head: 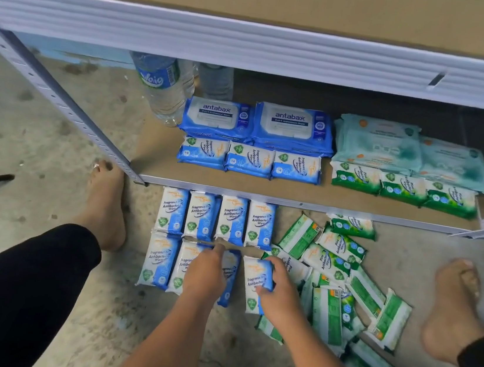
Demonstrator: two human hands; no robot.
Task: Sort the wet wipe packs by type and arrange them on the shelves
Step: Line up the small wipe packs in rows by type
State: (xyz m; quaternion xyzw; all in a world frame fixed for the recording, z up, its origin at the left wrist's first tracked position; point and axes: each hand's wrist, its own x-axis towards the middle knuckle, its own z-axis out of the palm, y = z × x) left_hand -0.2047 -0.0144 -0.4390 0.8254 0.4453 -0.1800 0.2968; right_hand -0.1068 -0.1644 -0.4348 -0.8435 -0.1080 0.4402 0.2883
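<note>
Several small blue fragrance-free packs (214,218) lie in two neat rows on the concrete floor below the bottom shelf (156,172). My left hand (205,274) rests on a blue pack (230,277) in the near row, fingers bent over its top. My right hand (277,292) grips the rightmost blue pack (254,277) by its right side. Green pine packs (335,263) lie jumbled to the right. The shelf holds two large antabax packs (258,122), teal packs (408,149), three blue packs (250,159) and three green packs (403,189).
Water bottles (164,87) stand at the shelf's back left. A grey upright post (55,97) slants down to the shelf corner. The upper shelf rail (252,46) overhangs. My bare feet (108,205) (455,310) flank the packs on the floor.
</note>
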